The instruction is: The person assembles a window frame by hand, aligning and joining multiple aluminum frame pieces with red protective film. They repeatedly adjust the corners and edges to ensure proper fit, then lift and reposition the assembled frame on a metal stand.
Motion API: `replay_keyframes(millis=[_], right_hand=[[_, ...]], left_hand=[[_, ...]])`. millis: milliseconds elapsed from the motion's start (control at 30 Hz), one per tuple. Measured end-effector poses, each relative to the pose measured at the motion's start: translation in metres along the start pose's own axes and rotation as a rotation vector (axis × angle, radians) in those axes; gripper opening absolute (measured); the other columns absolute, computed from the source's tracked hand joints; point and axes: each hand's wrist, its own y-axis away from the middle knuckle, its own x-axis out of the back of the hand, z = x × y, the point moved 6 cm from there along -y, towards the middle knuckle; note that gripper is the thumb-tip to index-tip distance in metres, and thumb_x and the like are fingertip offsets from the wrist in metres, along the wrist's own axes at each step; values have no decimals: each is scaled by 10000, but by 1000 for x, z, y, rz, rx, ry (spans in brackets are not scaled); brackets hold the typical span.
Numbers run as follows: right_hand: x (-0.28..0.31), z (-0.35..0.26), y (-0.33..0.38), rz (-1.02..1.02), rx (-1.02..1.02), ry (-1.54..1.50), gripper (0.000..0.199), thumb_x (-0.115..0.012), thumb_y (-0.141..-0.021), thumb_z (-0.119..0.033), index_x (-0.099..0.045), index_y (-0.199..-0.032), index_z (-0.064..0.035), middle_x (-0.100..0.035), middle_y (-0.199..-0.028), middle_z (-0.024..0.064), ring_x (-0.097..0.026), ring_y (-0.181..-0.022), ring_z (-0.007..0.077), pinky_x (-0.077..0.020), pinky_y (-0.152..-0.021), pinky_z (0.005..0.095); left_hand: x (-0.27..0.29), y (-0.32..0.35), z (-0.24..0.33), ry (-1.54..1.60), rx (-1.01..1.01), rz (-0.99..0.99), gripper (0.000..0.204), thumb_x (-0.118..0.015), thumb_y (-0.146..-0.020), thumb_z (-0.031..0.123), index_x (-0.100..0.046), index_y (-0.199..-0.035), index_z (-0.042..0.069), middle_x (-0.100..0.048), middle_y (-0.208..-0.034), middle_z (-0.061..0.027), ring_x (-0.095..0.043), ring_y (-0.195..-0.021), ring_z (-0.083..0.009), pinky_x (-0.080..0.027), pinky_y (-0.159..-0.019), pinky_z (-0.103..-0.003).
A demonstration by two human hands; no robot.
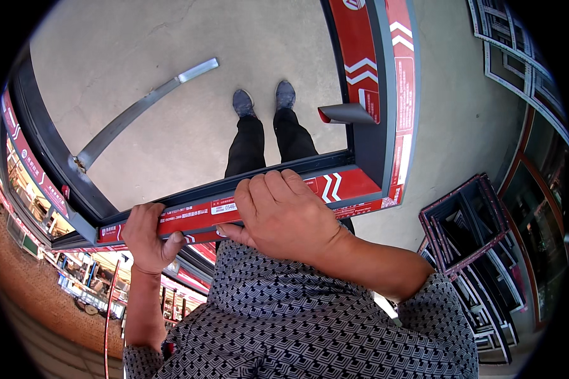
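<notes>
Both hands clench the near rail of the large dark-grey aluminium window frame with red protective film [269, 197], held at waist height over the concrete floor [171, 76]: left hand [148, 237] wraps underneath, right hand [284, 215] presses on top. Slick film could let it slip toward the grey shoes [263, 99].

Grey concrete floor [171, 76]. Stacked window frames [468, 221], dark with red edges, at right; more frames [518, 57] lean at upper right. Brick paving [25, 284] at lower left.
</notes>
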Motion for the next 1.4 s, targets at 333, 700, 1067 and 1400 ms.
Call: replay_keyframes(millis=[333, 700, 1067, 1400], right_hand=[[13, 28, 13, -4, -5, 71, 554, -758, -947, -580, -703, -957, -29, -662, -871, 84, -644, -835, 257, -532, -780, 371], [42, 86, 42, -119, -20, 242, 540, -592, -1083, -488, -697, -1169, 35, -718, -1017, 210, -697, -902, 396, -550, -785, 487], [81, 134, 58, -154, 5, 277, 647, -380, -1159, -534, -677, -1173, 41, -689, -998, 232, -691, -886, 418, -550, -763, 480], [106, 155, 69, -221, -14, 278, 646, -309, -1150, -495, -657, -1174, 48, -662, -1012, 262, -679, -906, 470, -539, -782, 530]], left_hand=[[-13, -13, 32, 22, 0, -2, 652, -737, -969, 581, -730, -1152, -44, -717, -1014, -208, -703, -888, -409, -573, -771, -447], [-29, -29, 45, 32, -50, 33, 758, -825, -863, 686, -761, -1214, 17, -734, -1074, -101, -706, -969, -292, -584, -859, -422], [-6, 3, -6, 14, 45, 196, 694, -792, -866, 720, -754, -1031, 46, -655, -924, -80, -663, -906, -281, -547, -837, -420], [-5, -2, 13, 118, -82, 250, 794, -798, -810, 763, -724, -1016, 0, -655, -953, -93, -641, -942, -269, -533, -858, -390]])
